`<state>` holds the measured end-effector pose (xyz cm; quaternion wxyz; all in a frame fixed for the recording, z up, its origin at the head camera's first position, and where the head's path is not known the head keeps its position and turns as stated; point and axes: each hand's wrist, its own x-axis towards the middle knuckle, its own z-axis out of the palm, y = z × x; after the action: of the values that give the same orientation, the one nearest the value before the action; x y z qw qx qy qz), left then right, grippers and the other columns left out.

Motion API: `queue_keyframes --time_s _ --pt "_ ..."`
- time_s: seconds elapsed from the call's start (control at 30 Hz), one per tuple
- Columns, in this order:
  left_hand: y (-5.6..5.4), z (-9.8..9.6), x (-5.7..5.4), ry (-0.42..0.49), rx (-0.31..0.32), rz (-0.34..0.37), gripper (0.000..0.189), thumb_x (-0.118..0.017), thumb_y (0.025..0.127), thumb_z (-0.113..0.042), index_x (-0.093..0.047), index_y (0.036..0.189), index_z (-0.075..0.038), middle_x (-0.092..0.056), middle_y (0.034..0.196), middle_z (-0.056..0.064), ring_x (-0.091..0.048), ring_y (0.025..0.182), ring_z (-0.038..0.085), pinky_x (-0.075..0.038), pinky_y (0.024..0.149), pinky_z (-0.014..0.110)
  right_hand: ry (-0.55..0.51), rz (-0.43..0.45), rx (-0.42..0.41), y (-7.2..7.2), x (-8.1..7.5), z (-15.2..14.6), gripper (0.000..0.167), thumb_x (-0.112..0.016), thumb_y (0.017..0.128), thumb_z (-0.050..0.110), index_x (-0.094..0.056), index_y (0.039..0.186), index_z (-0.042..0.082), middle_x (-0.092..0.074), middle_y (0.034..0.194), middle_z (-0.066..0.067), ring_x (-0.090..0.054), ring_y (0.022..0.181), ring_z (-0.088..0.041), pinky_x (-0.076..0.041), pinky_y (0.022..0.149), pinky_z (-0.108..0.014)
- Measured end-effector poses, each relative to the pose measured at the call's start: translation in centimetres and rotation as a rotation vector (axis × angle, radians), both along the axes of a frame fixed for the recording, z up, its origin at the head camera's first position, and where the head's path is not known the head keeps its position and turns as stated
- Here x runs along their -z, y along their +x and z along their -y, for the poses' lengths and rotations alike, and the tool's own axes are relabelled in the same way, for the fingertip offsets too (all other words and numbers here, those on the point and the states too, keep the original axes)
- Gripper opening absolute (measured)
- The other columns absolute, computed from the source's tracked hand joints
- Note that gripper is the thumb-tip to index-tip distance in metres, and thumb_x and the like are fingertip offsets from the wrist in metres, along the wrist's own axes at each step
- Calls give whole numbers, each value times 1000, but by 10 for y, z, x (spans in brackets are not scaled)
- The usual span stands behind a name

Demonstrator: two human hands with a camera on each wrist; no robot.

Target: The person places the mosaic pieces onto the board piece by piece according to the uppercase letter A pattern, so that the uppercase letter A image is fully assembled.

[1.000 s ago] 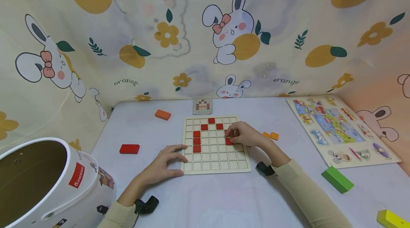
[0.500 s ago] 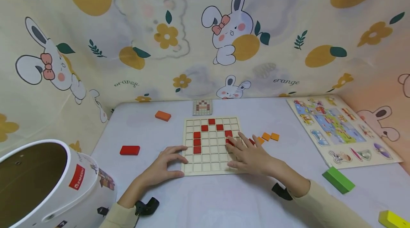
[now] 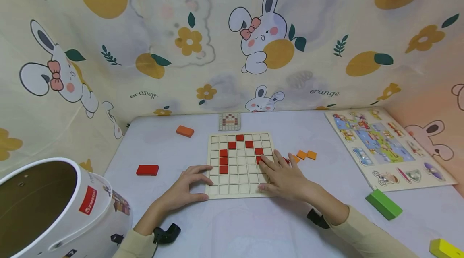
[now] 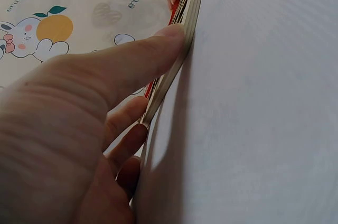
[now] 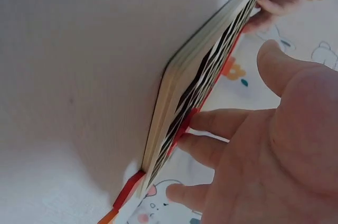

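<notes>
A square gridded board (image 3: 239,174) lies on the table with several red tiles (image 3: 223,161) seated in its cells, forming part of an arch. My left hand (image 3: 186,185) rests at the board's left side; in the left wrist view its thumb and fingertips touch the edge. Over the board's right side, my right hand (image 3: 286,175) has its fingers spread. Two of its fingertips touch a red tile (image 5: 185,123) in the right wrist view. Beside the board, a loose red tile (image 3: 286,160) is partly hidden by this hand, near several orange tiles (image 3: 311,155).
Behind the board lies a small pattern card (image 3: 229,122). A red block (image 3: 147,170) and an orange block (image 3: 185,131) lie left. A white bucket (image 3: 105,209) stands front left. To the right are a picture puzzle board (image 3: 391,177), a green block (image 3: 384,204) and a yellow block (image 3: 445,248).
My right hand, earlier bent over the board's right cells with fingertips together, has shifted down and right and spread its fingers. A red tile it covered now shows. The left hand stays put.
</notes>
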<state>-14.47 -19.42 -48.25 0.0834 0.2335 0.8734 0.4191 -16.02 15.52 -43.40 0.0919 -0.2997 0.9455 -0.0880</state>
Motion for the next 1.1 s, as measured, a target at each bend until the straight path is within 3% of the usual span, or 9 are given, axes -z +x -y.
queue_keyframes --time_s 0.23,0.37,0.43,0.5,0.57,0.63,0.77,0.9,1.1 --pt "0 0 1 -4 -5 7 29 -83 80 -33 -72 106 -32 -45 150 -4 -29 144 28 -10 112 70 0 11 -18 -7 0 -5 72 -50 99 54 -41 151 6 -29 161 -12 -12 148 -47 -5 110 -73" --pt "0 0 1 -4 -4 9 29 -83 80 -34 -72 106 -32 -45 151 -5 -29 144 28 -9 111 70 -108 49 7 -14 -1 -14 70 -57 98 48 -40 151 5 -30 160 -15 -15 148 -46 -7 109 -74" --pt "0 -1 1 -3 -3 9 29 -83 80 -34 -72 106 -32 -45 151 -4 -29 144 27 -10 112 70 -182 39 36 -20 -1 -22 66 -67 95 37 -45 148 4 -39 155 -19 -25 144 -45 -14 110 -72" --pt "0 0 0 -4 0 7 29 -83 80 -34 -72 106 -32 -45 150 -4 -29 144 27 -11 112 69 -253 15 63 -27 -2 -31 60 -76 88 23 -54 140 2 -51 142 -20 -41 134 -44 -28 107 -66" --pt "-1 0 0 -5 3 3 29 -83 80 -33 -72 106 -31 -45 150 -3 -30 144 27 -13 112 67 -301 -1 88 -34 0 -38 51 -79 82 8 -62 129 1 -60 127 -18 -50 119 -40 -40 98 -57" --pt "0 1 1 -4 7 0 29 -83 80 -32 -72 106 -31 -46 150 -3 -30 143 27 -15 112 66 -333 2 102 -37 3 -44 44 -77 78 -3 -67 121 1 -63 116 -14 -52 107 -34 -44 89 -47" --pt "0 2 1 -7 2 0 29 -83 80 -31 -72 106 -31 -46 150 -3 -30 143 27 -16 112 66 -306 -28 108 -40 5 -48 34 -71 78 -10 -72 109 5 -62 101 -8 -49 96 -28 -41 79 -40" --pt "1 2 0 -9 -3 -2 29 -83 80 -31 -72 106 -32 -46 150 -3 -30 143 27 -15 112 67 -249 -100 110 -40 5 -47 28 -72 78 -11 -74 99 8 -60 91 -4 -50 93 -29 -41 80 -46" --pt "0 0 -1 -7 4 -2 29 -83 80 -31 -72 107 -30 -46 150 -2 -30 143 28 -16 112 68 -238 -150 123 -42 7 -46 28 -82 72 -8 -70 91 10 -64 90 -2 -52 95 -31 -41 85 -54"
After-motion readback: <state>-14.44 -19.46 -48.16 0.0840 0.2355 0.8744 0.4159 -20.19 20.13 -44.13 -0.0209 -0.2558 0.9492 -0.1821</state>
